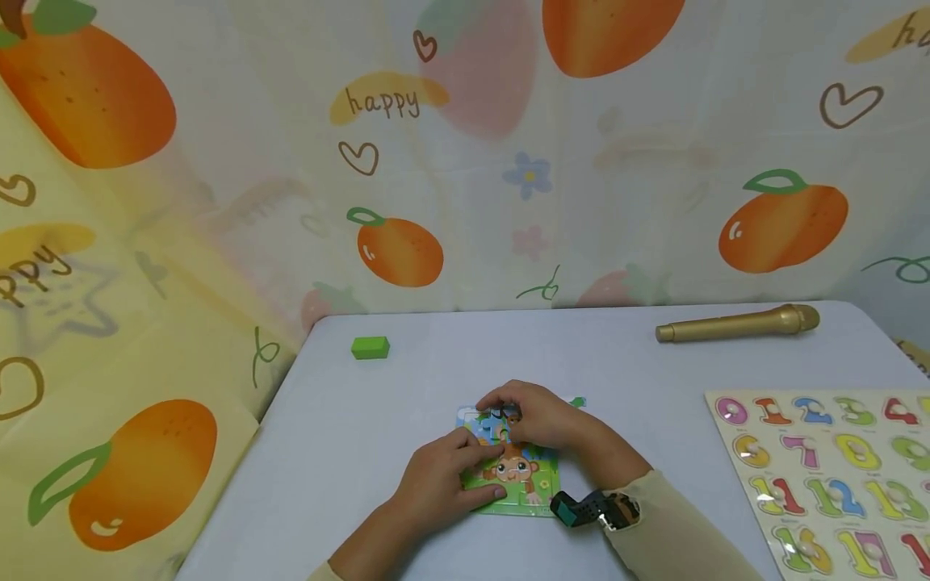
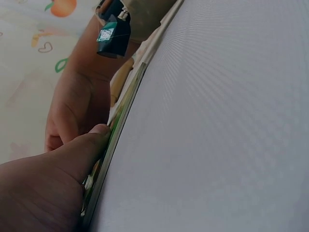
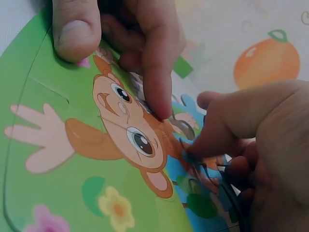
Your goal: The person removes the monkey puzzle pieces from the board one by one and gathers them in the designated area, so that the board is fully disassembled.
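A jigsaw puzzle (image 1: 519, 494) with a cartoon monkey on green and blue lies flat on the white table. My left hand (image 1: 439, 474) rests on its left side, thumb by the front edge and index finger reaching onto the monkey's head. In the right wrist view, the left thumb (image 3: 77, 36) presses the green border. My right hand (image 1: 541, 415) bends over the puzzle's far part, its thumb and fingers pinching a blue-and-brown puzzle piece (image 3: 205, 169). That piece is partly hidden by the fingers. Behind the right hand, a small green piece (image 1: 578, 402) peeks out.
A green block (image 1: 370, 348) sits at the back left of the table. At the back right lies a gold microphone (image 1: 737, 323). A number puzzle board (image 1: 734, 440) covers the right side. A fruit-print cloth (image 1: 617, 210) hangs behind the table.
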A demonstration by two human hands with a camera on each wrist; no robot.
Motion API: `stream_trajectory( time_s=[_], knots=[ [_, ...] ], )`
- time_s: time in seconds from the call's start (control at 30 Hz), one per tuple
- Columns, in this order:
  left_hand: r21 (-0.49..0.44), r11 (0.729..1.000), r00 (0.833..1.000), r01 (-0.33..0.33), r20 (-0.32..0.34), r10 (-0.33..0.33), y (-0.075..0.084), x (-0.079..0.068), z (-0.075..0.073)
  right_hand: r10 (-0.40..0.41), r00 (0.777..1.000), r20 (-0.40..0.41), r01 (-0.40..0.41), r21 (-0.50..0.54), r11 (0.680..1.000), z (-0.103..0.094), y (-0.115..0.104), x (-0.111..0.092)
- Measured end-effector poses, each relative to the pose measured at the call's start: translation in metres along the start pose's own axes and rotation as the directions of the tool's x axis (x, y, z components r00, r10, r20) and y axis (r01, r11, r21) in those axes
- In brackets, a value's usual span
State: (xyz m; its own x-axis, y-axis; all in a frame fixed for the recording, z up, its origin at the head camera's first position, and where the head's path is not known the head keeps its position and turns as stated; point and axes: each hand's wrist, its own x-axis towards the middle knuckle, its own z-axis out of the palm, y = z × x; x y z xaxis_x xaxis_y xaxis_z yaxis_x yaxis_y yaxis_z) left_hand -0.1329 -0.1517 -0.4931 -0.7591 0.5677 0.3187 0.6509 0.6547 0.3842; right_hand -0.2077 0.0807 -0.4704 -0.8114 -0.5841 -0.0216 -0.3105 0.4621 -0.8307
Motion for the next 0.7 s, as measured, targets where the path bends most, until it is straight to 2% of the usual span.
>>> stream_trajectory(
  time_s=[0.17, 0.53, 0.7],
  knots=[
    [-0.003, 1.0, 1.0, -0.002, -0.004, 0.002, -0.0005, -0.0016, 0.0005, 0.025, 1.0, -0.014, -0.025, 0.038, 0.999, 0.0019, -0.0005, -0.0015],
    [-0.002, 1.0, 1.0, -0.012, -0.02, 0.012, -0.0023, -0.0028, 0.001, -0.025, 1.0, -0.009, 0.026, 0.086, 0.996, -0.0002, 0.0002, -0.0041],
    [0.008, 1.0, 1.0, -0.013, -0.014, 0.013, -0.0013, -0.0016, -0.0004, -0.013, 1.0, -0.013, 0.014, 0.095, 0.995, -0.0031, 0.0024, -0.004]
  ],
)
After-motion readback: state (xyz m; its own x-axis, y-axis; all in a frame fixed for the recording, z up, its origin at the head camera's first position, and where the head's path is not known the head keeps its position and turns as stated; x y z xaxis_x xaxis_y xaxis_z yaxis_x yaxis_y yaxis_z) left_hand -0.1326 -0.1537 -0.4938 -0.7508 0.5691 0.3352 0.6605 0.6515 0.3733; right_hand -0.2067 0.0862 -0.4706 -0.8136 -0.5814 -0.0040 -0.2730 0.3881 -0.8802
